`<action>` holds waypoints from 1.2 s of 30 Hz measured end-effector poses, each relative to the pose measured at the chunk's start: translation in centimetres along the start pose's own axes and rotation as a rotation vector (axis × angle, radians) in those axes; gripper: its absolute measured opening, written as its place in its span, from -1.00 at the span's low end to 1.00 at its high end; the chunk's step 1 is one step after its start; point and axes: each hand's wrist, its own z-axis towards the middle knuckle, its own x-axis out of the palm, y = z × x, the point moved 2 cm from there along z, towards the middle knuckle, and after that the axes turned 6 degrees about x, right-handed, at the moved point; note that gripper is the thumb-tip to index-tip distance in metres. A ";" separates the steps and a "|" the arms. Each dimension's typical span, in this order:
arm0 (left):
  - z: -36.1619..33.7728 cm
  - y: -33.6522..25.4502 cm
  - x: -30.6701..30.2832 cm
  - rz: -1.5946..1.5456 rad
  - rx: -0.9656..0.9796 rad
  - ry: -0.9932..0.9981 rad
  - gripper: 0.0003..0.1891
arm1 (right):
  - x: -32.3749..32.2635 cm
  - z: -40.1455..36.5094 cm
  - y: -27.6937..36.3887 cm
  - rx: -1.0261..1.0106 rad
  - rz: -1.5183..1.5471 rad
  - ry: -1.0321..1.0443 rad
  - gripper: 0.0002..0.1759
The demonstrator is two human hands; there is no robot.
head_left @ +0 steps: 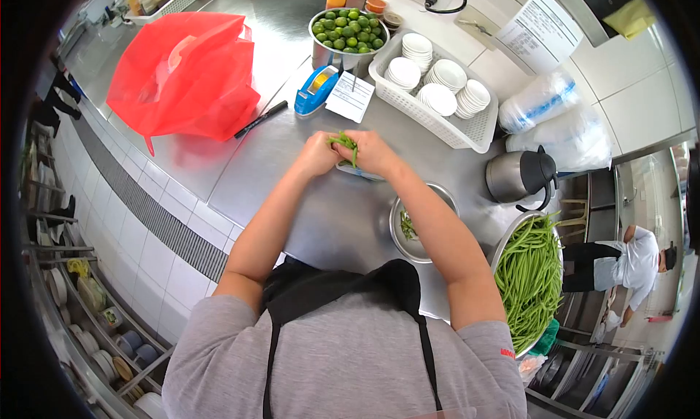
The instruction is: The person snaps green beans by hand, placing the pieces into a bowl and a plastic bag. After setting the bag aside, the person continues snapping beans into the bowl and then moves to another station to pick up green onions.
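Observation:
Over the steel counter, my left hand [318,155] and my right hand [373,155] meet with fingers closed around a few green beans [341,140]. Pieces of bean stick out above and between the fingers. Directly below, a small clear container [359,173] is mostly covered by my hands. By my right forearm stands a steel bowl [394,233] with some short bean bits [407,226] in it. A large bowl [499,253] heaped with whole green beans [529,280] is at the right, beside my elbow.
Ahead are a pot of limes [350,31], a blue tape dispenser [316,91] and a white basket [467,129] of small dishes. A red plastic bag [186,80] and a black marker [261,120] lie left. A steel jug [510,176] stands right; another person [627,258] is beyond.

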 end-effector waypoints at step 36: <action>-3.0 -3.1 2.1 0.164 0.192 -0.163 -0.82 | -6.4 -5.7 0.7 0.176 -0.208 0.040 -0.69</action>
